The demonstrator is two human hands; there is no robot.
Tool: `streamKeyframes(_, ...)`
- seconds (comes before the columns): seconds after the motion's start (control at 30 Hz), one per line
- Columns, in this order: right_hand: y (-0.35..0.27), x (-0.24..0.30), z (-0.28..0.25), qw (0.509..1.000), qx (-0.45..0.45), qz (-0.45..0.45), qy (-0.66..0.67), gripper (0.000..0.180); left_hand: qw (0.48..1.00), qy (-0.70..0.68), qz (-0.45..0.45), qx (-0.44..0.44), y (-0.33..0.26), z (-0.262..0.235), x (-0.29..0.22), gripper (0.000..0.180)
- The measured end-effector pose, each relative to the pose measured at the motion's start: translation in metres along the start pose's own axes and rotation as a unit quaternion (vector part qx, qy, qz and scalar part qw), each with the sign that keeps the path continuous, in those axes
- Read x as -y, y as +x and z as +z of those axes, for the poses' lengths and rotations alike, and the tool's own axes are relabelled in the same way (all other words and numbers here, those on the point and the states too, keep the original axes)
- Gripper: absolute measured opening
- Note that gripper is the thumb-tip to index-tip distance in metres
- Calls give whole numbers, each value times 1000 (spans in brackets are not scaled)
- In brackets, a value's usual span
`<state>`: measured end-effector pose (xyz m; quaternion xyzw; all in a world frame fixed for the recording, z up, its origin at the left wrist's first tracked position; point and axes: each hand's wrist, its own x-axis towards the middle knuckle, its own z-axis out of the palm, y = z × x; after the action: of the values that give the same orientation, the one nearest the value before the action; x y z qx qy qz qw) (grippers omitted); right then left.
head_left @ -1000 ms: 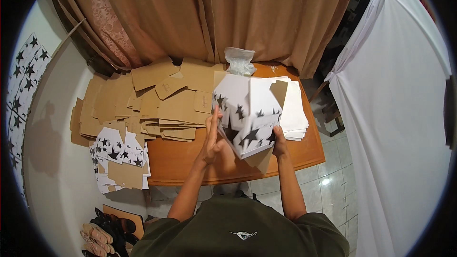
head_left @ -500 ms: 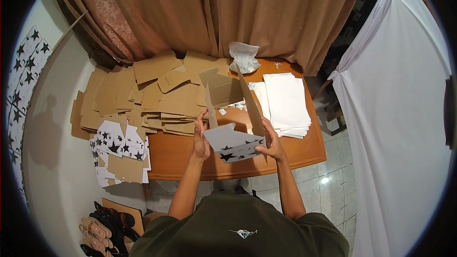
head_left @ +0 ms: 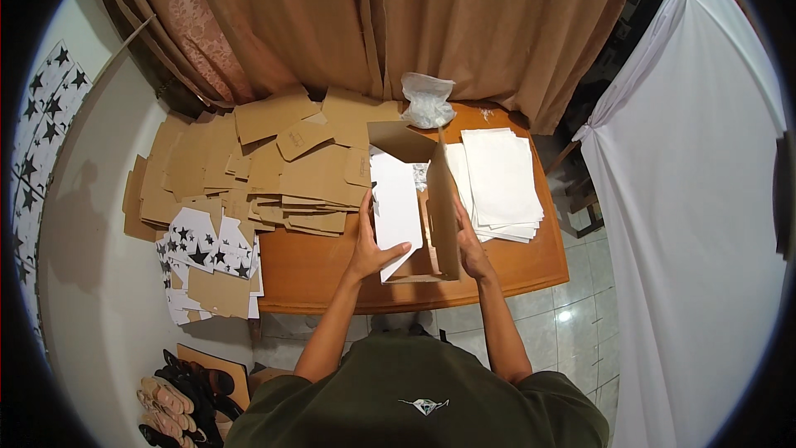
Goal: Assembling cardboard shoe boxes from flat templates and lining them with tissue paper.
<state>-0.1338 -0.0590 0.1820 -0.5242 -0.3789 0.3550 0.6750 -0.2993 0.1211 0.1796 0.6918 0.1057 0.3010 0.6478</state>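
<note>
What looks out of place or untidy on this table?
The brown cardboard blanks lie in a loose, skewed heap that overhangs the table at its left edge. Some star-printed pieces also hang off there. The white sheet stack is neat.

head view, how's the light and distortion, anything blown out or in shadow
Head view: strong fisheye, with a black rim at the corners and the table edge bowed. The white cloth at right is bright, near blown out. A soft shadow falls on the pale wall at left. The left hand, right hand and open box look sharp.

box [head_left: 414,203] turned, now open, brown inside up
</note>
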Motion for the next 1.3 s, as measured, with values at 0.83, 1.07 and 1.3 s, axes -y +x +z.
streamKeyframes(0.83,15,7,-2,965,-69,-34,-249,79,968,192,1,163,-2,-5,-32,117)
streamKeyframes(1.07,14,7,2,965,-69,-35,-251,82,964,227,-5,135,-2,2,-26,127)
streamKeyframes(1.3,9,2,4,963,-84,-56,-251,81,966,240,60,75,-6,0,6,138)
